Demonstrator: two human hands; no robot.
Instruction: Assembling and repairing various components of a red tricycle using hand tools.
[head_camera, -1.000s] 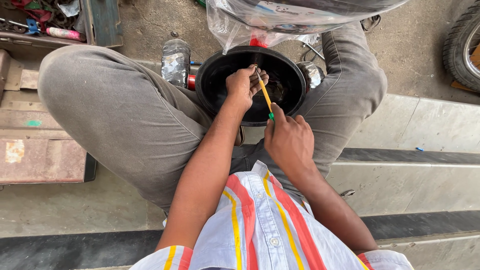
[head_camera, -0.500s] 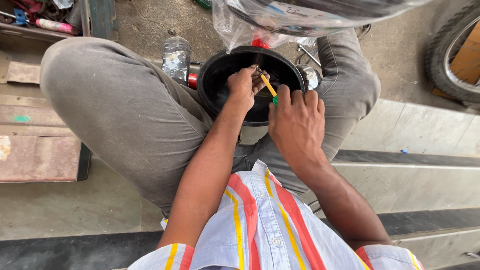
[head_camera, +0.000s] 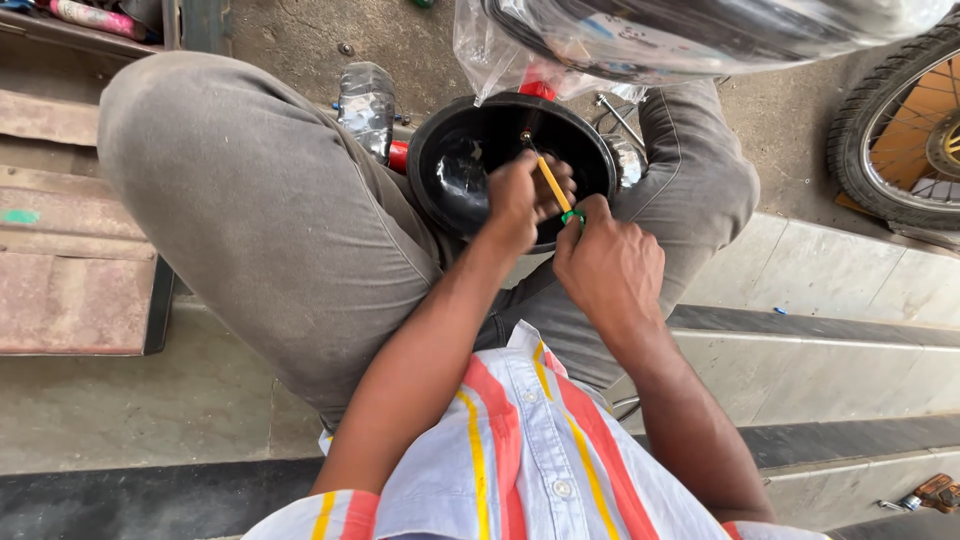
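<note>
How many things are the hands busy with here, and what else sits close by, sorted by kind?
Hands: 2, the left hand and the right hand
Yellow screwdriver: 1
Black round housing: 1
Clear plastic bottle: 1
Spoked wheel: 1
Total: 6

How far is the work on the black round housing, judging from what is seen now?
Done: the black housing lies open and hollow between the knees. In hand: the left hand steadies its rim while the right hand holds a yellow screwdriver, tip on a small fastener near the top wall. Left: whether that fastener is tight cannot be told; the plastic-wrapped part above remains apart.
</note>
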